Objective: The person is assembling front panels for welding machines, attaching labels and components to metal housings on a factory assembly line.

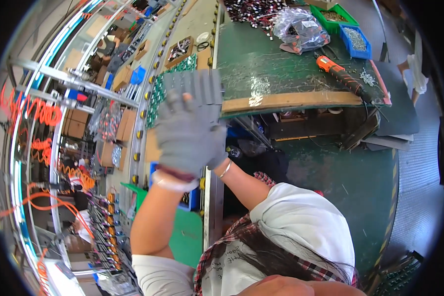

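Note:
Both my hands wear grey gloves and meet over the seam between the workbench and the line beside it. My left hand (182, 138) is smeared by motion and lies over the lower part of a grey ribbed piece (204, 89) with parallel strips. One bare fingertip pokes out of its glove. Close against it, my right hand (218, 148) is mostly covered, its fingers hidden. Whether either hand grips the ribbed piece cannot be made out. Green circuit boards (156, 96) lie in rows just left of the piece, on the line.
An orange-and-black electric screwdriver (335, 71) rests on the green bench (241, 59) near loose screws (367, 77). Behind are a blue bin (355, 42), a green bin (334, 16), a plastic bag (301, 29) and heaped small wired parts (254, 11). Orange coiled hoses (44, 114) hang at left.

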